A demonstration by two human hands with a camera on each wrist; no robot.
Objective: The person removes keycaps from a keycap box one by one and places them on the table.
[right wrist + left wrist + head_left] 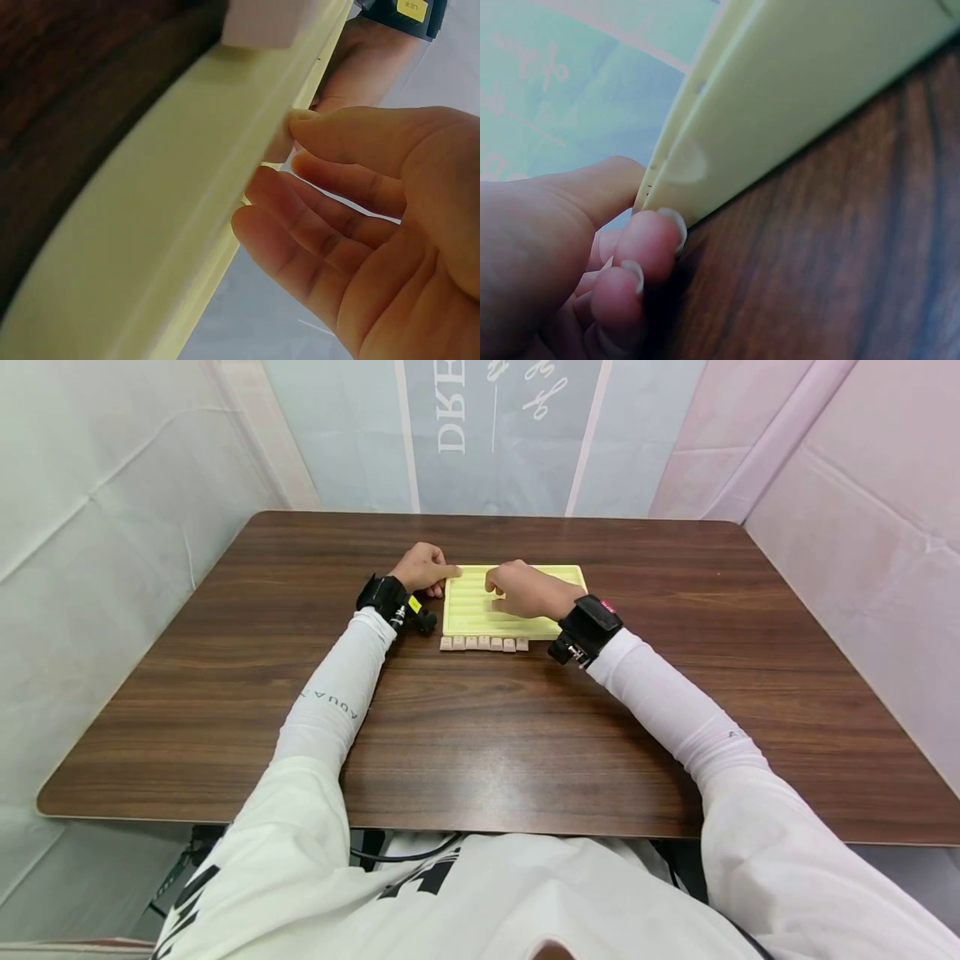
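A pale yellow ridged tray (468, 602) lies on the table. My left hand (424, 568) grips it at its far left corner, thumb over the rim and the other fingers curled against the side wall (742, 127). Over the middle of the tray is my right hand (531, 590), pinching a small beige block (280, 146) between thumb and fingertips. The fingers partly cover that block. Along the tray's near edge stands a row of several small off-white blocks (483, 643), one of which shows as a pinkish block (268, 22) in the right wrist view.
The brown wood-grain table (480, 735) has rounded corners and reaches close to the person's body. Pale sheeting (135, 527) hangs at the sides, and a printed grey-blue curtain (502, 460) hangs behind. Each wrist wears a black strap (590, 627) with a camera.
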